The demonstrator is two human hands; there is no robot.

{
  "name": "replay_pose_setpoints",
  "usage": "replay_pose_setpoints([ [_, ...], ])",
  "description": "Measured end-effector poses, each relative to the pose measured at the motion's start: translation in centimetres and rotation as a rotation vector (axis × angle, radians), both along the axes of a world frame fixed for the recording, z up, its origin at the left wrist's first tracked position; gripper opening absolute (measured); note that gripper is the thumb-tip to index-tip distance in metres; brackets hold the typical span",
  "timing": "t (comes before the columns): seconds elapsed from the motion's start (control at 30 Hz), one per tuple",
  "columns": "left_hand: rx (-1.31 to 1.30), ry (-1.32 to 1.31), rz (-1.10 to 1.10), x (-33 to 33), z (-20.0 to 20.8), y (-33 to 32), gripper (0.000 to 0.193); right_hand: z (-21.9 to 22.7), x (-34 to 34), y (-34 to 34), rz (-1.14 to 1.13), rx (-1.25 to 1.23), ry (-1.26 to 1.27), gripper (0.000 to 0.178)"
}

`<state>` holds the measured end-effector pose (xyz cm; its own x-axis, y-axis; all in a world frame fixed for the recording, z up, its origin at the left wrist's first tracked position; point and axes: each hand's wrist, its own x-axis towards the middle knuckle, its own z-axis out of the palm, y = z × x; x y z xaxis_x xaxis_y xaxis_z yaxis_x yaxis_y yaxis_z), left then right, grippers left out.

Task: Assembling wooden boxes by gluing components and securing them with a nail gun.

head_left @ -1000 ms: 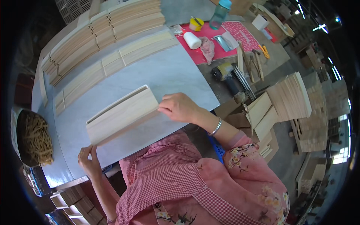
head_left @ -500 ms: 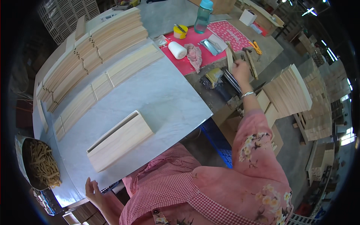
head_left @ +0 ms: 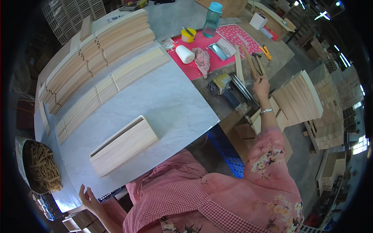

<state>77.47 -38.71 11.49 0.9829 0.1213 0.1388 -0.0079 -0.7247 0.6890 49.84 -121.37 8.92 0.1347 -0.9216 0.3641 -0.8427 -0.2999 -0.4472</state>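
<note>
My right hand [head_left: 261,86] is closed round the lower end of a brown wooden stick [head_left: 249,60], over the bench at the right. A hammer [head_left: 261,66] lies just beside the stick, its handle end close to my fingers. At the lower left, my left hand [head_left: 88,198] hangs off the near table edge, fingers apart, with nothing in it. A long pale wooden box [head_left: 126,149] with a narrow slot along its top rests on the table between my hands. To the left of the stick lies a pale wood strip [head_left: 238,66].
Stacked thin boards [head_left: 97,50] and a row of flat pieces [head_left: 112,83] occupy the far left table. A tub of rubber bands [head_left: 46,167] stands left. On a red mat [head_left: 188,69] are a white bottle [head_left: 184,54], a cloth [head_left: 201,61] and a teal water bottle [head_left: 211,23].
My right hand has moved right and a little nearer, and the brown stick has shifted right with it. My left hand has drifted slightly left. The slotted box has stayed in place.
</note>
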Motion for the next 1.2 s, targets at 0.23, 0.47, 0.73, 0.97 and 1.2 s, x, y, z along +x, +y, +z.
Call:
replay_pose_setpoints([
  [0.23, 0.048, -0.235, -0.268, 2.2, 4.8, -4.8, 0.032, 5.6, 5.3, 11.5, 0.451, 0.122, -0.388, 0.012],
  [0.47, -0.119, -0.336, -0.443, 2.2, 9.4, -12.4, 0.033, 10.1, 12.8, 22.4, 0.897, 0.338, -0.430, 0.011],
  [0.73, -0.564, -0.063, -0.494, 4.7, 11.1, -16.4, 0.038, 13.6, 18.5, 29.5, 1.279, 0.410, -0.384, 0.010],
  [0.97, -0.957, 0.201, -0.550, 7.8, 11.4, -18.7, 0.037, 15.0, 21.2, 31.5, 1.421, 0.520, -0.265, 0.006],
  [1.2, -1.143, 0.342, -0.495, 8.4, 10.5, -18.6, 0.030, 14.4, 21.9, 32.2, 1.402, 0.547, -0.471, 0.009],
])
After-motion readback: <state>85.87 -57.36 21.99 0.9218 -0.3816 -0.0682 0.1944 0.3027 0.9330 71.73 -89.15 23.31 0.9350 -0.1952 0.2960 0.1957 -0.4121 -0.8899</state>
